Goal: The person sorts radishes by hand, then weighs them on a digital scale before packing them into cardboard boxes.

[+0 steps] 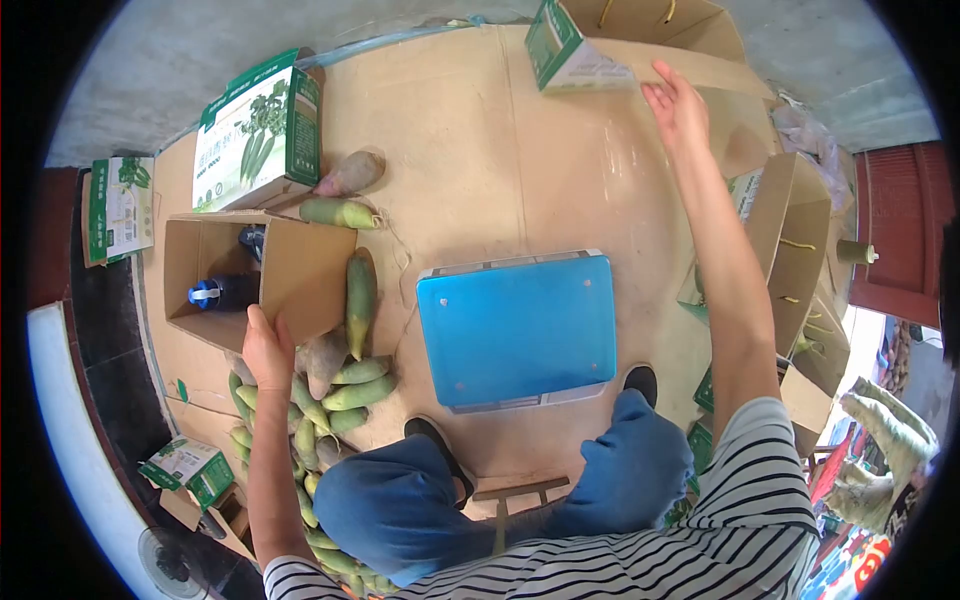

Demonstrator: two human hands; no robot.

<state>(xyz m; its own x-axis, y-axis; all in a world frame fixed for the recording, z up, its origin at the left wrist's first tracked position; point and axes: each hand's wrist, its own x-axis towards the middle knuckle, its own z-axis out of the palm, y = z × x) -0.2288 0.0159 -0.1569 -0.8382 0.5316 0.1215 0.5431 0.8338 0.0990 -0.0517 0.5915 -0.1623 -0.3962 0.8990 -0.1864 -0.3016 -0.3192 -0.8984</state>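
At the left, my left hand (268, 352) has its fingers closed on the lower edge of an open brown cardboard box (305, 275) lying on its side. Inside that box is a dark bottle (225, 292) with a blue and white cap, and a second dark object lies behind it. My right arm reaches far forward. The fingers of my right hand (680, 108) are apart, at the flap of an open green and white carton (570, 50). Between my feet and the far cartons sits a plastic bin with a flat blue top (517, 325).
Green radishes (360, 392) lie heaped left of my legs, a purplish root (350, 174) farther ahead. A printed carton (245, 140) stands at the far left. Open cartons (790, 235) with yellow cord handles line the right side. Flattened cardboard (450, 130) covers the floor.
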